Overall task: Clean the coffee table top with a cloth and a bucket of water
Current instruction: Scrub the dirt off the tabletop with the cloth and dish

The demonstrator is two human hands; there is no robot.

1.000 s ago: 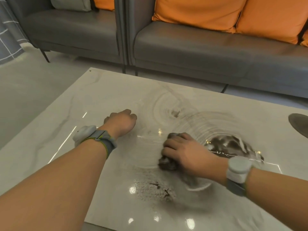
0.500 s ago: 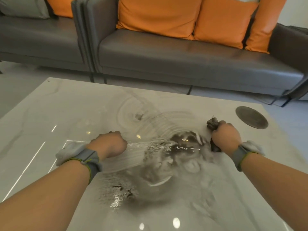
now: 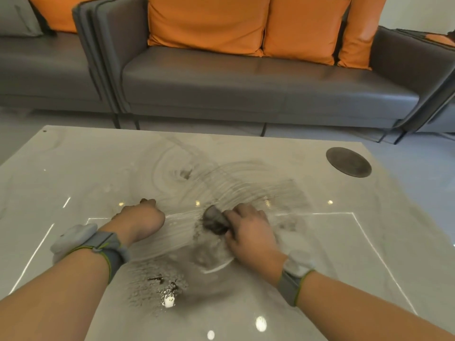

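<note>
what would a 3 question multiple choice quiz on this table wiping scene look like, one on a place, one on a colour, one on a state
1. Where on the coffee table is the dark round disc?
A. near the far right corner
B. under the left hand
C. at the near left edge

2. What colour are the cushions on the sofa?
A. blue
B. orange
C. white

3. What is the right hand doing?
A. lying flat and empty
B. gripping the dark cloth on the table top
C. lifting a cup

Answers:
1. A, the disc lies by the far right corner, apart from both hands.
2. B, every cushion along the backrest is orange.
3. B, its fingers curl round the cloth amid the wet streaks, while the left hand rests curled on the table and holds nothing.
</note>
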